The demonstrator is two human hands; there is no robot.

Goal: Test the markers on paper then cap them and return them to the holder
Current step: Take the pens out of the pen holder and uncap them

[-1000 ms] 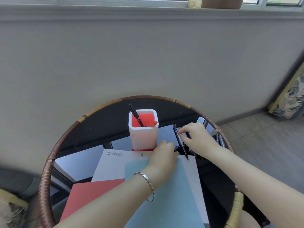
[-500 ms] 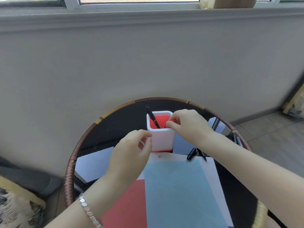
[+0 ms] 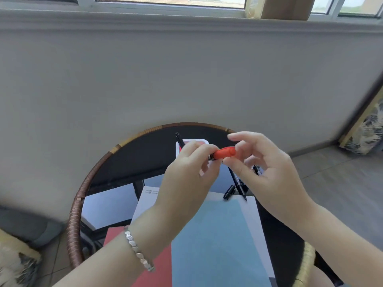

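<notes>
Above the round desk (image 3: 145, 154), in front of the white holder (image 3: 196, 140), a short orange-red marker (image 3: 224, 152) is held level between both hands. Its left end is pinched in the grip of the left hand (image 3: 186, 174), its right end in that of the right hand (image 3: 269, 168), whose other fingers are spread. Black pens (image 3: 237, 183) are seen beside blue paper (image 3: 217, 235).

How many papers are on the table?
3: a white paper sheet at the back, a light blue paper sheet on it, a red paper sheet left of that. More may hide underneath.
</notes>
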